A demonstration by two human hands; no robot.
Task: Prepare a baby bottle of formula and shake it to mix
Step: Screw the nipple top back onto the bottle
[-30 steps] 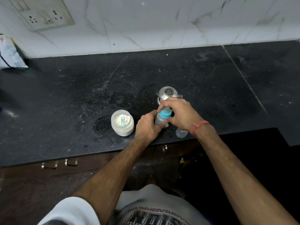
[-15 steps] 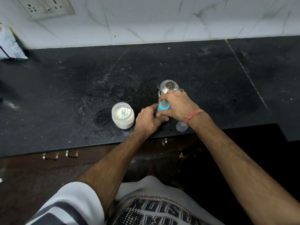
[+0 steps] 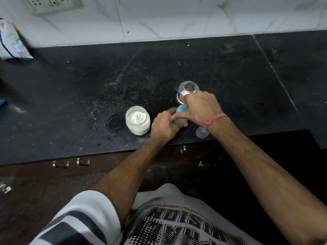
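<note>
two hands meet at the bottle (image 3: 180, 115) near the front edge of the counter (image 3: 70, 89). the left hand (image 3: 164, 127) is wrapped around the lower body of the bottle from the left side, fingers closed on it. the right hand (image 3: 201, 107) comes from the right and covers the top of the bottle; its fingers lie over the blue collar (image 3: 182, 109), closed around it, so the nipple is hidden. the bottle stands between the two hands, a little tilted, and only a small part of it shows. a red thread (image 3: 215, 119) goes around the right wrist.

just behind the right hand stands a steel vessel with a lid (image 3: 188, 87), touching or almost touching the knuckles; i cannot tell which. below the right wrist a clear cap (image 3: 201, 132) lies on the counter, near the edge. to the left of the left hand, close but apart, is an open jar (image 3: 138, 122) of white powder with a green scoop (image 3: 138, 118) inside. far at the left a packet (image 3: 12, 42) leans by the tiled wall (image 3: 177, 18), under a socket (image 3: 53, 2).
</note>
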